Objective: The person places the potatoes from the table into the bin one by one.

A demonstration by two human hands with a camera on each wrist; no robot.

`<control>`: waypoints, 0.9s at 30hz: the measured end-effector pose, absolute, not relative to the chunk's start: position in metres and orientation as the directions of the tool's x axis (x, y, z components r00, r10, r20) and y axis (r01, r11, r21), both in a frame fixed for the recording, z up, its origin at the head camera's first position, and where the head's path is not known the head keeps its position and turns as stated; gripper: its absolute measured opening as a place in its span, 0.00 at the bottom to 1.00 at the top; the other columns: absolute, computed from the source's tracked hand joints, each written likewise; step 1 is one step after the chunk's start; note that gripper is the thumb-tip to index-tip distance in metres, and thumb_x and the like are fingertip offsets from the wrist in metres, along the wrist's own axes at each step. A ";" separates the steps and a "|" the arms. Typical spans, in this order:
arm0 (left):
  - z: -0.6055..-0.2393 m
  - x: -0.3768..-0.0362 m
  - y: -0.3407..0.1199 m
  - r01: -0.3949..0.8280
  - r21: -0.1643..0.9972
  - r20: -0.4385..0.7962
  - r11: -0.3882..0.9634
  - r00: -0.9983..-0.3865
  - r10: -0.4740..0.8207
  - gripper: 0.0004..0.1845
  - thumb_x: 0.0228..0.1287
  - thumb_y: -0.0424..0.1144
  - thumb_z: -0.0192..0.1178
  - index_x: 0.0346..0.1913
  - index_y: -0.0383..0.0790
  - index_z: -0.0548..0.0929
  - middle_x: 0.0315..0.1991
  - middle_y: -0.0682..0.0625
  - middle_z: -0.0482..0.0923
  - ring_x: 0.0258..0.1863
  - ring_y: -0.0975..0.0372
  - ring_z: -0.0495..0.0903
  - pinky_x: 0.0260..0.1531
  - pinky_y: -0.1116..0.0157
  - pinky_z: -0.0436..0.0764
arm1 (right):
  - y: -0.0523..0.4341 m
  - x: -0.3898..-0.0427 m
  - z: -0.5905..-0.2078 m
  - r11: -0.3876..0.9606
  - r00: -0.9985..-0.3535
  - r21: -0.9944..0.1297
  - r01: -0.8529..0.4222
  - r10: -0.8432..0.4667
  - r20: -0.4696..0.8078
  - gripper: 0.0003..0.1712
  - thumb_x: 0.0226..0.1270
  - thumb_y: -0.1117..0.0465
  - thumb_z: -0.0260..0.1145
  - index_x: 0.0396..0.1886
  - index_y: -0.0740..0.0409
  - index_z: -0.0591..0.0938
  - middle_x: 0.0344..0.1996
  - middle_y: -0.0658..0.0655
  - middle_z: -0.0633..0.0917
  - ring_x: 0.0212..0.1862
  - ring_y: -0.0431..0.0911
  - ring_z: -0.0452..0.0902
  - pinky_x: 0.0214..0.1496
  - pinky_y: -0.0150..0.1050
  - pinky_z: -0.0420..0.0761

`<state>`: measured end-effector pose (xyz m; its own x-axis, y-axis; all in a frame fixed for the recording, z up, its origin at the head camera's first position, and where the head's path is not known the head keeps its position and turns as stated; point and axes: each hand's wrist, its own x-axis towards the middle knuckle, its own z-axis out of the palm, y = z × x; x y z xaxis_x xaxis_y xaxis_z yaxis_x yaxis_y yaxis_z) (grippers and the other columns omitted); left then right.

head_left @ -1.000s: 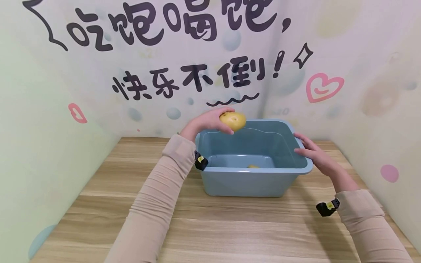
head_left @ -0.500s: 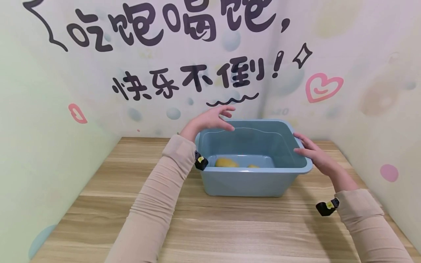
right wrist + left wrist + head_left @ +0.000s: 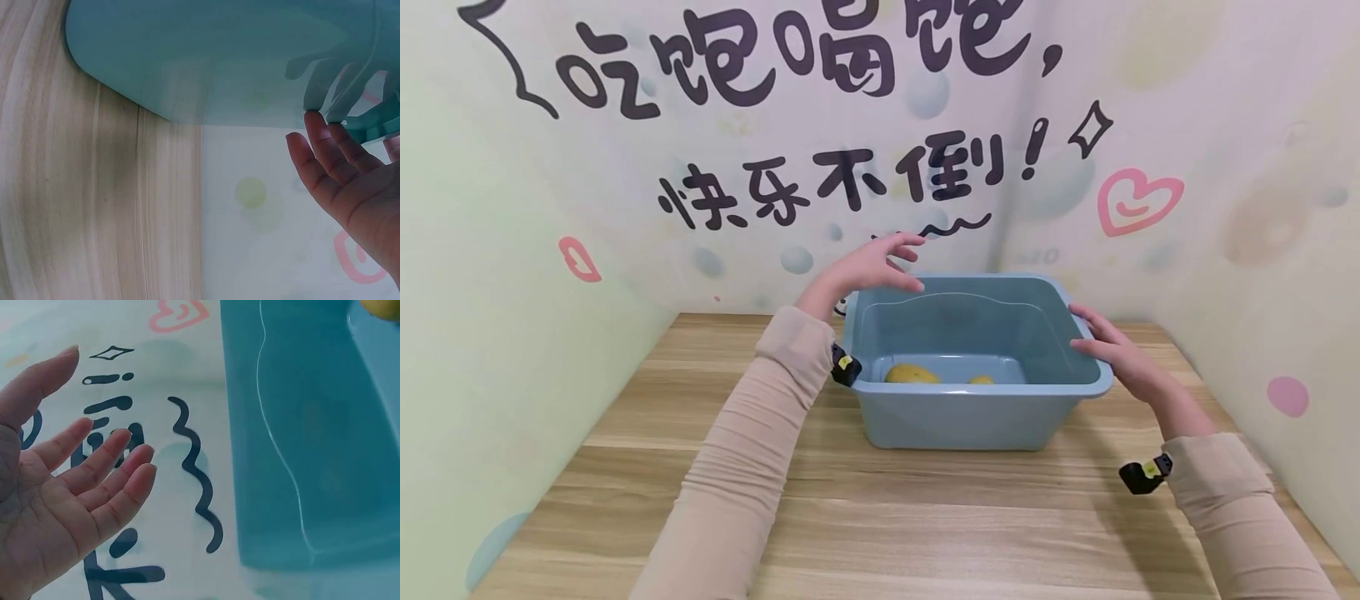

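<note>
Hovering by the back left corner of the blue tub [image 3: 955,417], left hand [image 3: 871,267] has thumb and fingers spread, palm bare. Right hand [image 3: 1123,354] pinches the tub's right rim, thumb over the edge, fingertips on the outside. Yellow potato [image 3: 912,374] lies on the tub floor, left side; second yellow item [image 3: 981,380] apart to its right, mostly hidden. Tub stands on wooden table [image 3: 880,533].

Blue basin [image 3: 958,421]: 1
Yellow items [image 3: 913,374] showing inside: 2, at 8 and 6 o'clock
Hands [image 3: 868,267]: 2, at basin's 10 and 3 o'clock
Black wrist devices [image 3: 1142,477]: 2
Table [image 3: 940,533]: 1
</note>
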<state>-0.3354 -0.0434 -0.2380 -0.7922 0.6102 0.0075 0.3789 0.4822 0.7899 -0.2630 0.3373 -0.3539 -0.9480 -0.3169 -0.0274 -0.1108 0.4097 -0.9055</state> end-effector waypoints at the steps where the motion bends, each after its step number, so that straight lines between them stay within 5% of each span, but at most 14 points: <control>1: -0.237 -0.335 -0.047 0.380 0.788 0.013 0.484 -0.797 0.604 0.39 0.52 0.38 0.65 0.67 0.47 0.60 0.62 0.45 0.66 0.56 0.54 0.72 0.56 0.60 0.70 | 0.337 -0.263 -0.354 0.408 -0.948 -0.906 -0.110 -0.317 -0.028 0.38 0.70 0.55 0.49 0.72 0.52 0.41 0.69 0.67 0.47 0.57 0.41 0.59 0.46 0.25 0.70; 27: -0.252 -0.334 -0.140 0.337 0.825 0.079 0.453 -0.864 0.498 0.38 0.57 0.37 0.61 0.69 0.43 0.55 0.64 0.41 0.62 0.59 0.48 0.67 0.58 0.52 0.67 | 0.335 -0.263 -0.356 0.388 -0.952 -0.916 -0.102 -0.304 -0.022 0.37 0.70 0.55 0.49 0.72 0.48 0.42 0.68 0.68 0.47 0.52 0.33 0.62 0.45 0.26 0.73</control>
